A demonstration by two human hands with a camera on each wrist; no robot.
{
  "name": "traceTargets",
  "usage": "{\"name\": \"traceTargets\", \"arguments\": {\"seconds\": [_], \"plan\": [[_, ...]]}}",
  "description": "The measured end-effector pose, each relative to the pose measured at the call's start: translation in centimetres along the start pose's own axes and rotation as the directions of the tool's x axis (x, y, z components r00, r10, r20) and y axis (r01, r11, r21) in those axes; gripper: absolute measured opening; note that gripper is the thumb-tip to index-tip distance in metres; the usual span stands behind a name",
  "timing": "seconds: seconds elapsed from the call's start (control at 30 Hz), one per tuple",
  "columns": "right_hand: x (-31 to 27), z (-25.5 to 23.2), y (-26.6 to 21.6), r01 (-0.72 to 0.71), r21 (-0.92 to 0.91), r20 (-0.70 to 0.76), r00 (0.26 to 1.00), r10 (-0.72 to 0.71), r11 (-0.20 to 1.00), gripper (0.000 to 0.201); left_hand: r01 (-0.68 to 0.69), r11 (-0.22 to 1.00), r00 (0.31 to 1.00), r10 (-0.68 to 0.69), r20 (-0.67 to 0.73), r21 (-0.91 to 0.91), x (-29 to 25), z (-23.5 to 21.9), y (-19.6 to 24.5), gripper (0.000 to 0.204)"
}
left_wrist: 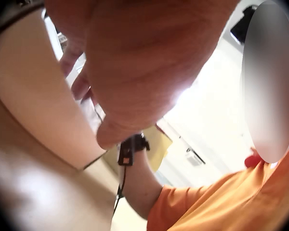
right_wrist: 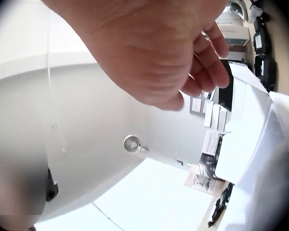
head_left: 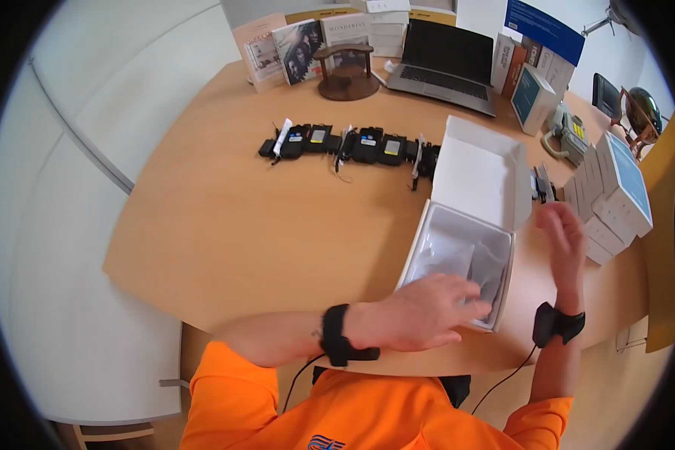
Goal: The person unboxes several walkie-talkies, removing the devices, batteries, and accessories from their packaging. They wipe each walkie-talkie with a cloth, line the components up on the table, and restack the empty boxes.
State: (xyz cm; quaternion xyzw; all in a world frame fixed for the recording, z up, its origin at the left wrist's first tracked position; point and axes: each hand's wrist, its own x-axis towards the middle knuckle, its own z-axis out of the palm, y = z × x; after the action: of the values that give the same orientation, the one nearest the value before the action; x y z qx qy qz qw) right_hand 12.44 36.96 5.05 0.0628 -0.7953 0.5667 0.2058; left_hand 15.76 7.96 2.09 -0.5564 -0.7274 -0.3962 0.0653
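Observation:
A white cardboard box (head_left: 406,259) stands at the table's front, its lid (head_left: 481,169) flipped up and back. A pale molded insert with hollows (head_left: 446,238) shows inside. My left hand (head_left: 431,311) hovers over the box's near part, fingers spread and loosely bent, gripping nothing that shows. In the left wrist view, the palm of that left hand (left_wrist: 139,62) covers most of what lies beyond it. Just right of the box, my right hand (head_left: 565,244) is raised. The right wrist view shows this right hand (right_wrist: 164,53) with relaxed, slightly bent fingers and nothing in them.
Black devices with cables (head_left: 367,145) lie in a row behind the box's left side. White boxes (head_left: 611,195) are stacked at the right, near a desk phone (head_left: 572,139). A laptop (head_left: 446,67), books (head_left: 300,51) and a wooden stand (head_left: 349,75) occupy the back.

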Motion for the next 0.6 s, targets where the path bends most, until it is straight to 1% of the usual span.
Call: {"name": "traceTargets", "arguments": {"seconds": [0.07,0.1,0.13,0.17,0.2,0.23,0.27,0.3,0.33,0.43,0.53,0.6], "plan": [[1.3,-0.6,1.5,-0.043,0.123,-0.186,0.980,0.066,0.992,0.022,0.107,0.991,0.978,-0.091,-0.189,0.075,-0.9,-3.2,-1.9,0.030],[1.4,-0.7,2.9,-0.081,0.145,-0.212,0.971,0.111,0.986,0.023,0.164,0.981,0.951,-0.129,-0.282,0.104,-1.7,-5.3,-3.3,0.028],[1.2,-0.6,4.8,-0.118,0.168,-0.234,0.960,0.155,0.979,0.025,0.309,0.950,0.893,-0.279,-0.353,0.031,-2.9,-7.6,-4.9,0.024],[0.8,-0.2,6.5,-0.154,0.191,-0.253,0.947,0.200,0.969,0.027,0.441,0.896,0.807,-0.422,-0.413,-0.053,-4.4,-10.1,-7.0,0.020],[0.4,0.4,8.0,-0.183,0.212,-0.268,0.934,0.237,0.960,0.030,0.555,0.799,0.632,-0.585,-0.508,-0.230,-5.8,-12.1,-9.6,0.016],[0.0,0.6,9.2,-0.222,0.189,-0.235,0.936,0.263,0.957,0.032,0.607,0.790,0.596,-0.527,-0.606,-0.090,-9.1,-14.4,-14.2,0.017],[-0.3,0.7,10.0,-0.264,0.164,-0.204,0.934,0.295,0.950,0.033,0.694,0.706,0.483,-0.602,-0.636,-0.141,-11.9,-16.8,-17.6,0.024],[-0.4,1.1,10.2,-0.252,0.172,-0.207,0.936,0.285,0.952,0.033,0.829,0.553,0.370,-0.659,-0.655,-0.089,-13.0,-19.2,-18.3,0.029],[-0.3,1.7,10.0,-0.238,0.176,-0.212,0.938,0.273,0.955,0.033,0.925,0.377,0.249,-0.690,-0.679,-0.044,-13.8,-21.0,-19.0,0.035],[-0.1,2.0,10.6,-0.212,0.158,-0.200,0.950,0.241,0.964,0.032,0.897,0.309,0.434,-0.477,-0.764,0.317,-18.8,-23.9,-24.7,0.045],[-0.2,2.1,10.5,-0.211,0.147,-0.188,0.953,0.237,0.966,0.032,0.811,0.418,0.581,-0.492,-0.648,0.409,-18.1,-25.6,-26.2,0.050],[-0.3,2.0,10.3,-0.207,0.141,-0.183,0.956,0.231,0.968,0.031,0.842,0.421,0.536,-0.590,-0.603,0.336,-15.7,-25.7,-25.6,0.040]]}}
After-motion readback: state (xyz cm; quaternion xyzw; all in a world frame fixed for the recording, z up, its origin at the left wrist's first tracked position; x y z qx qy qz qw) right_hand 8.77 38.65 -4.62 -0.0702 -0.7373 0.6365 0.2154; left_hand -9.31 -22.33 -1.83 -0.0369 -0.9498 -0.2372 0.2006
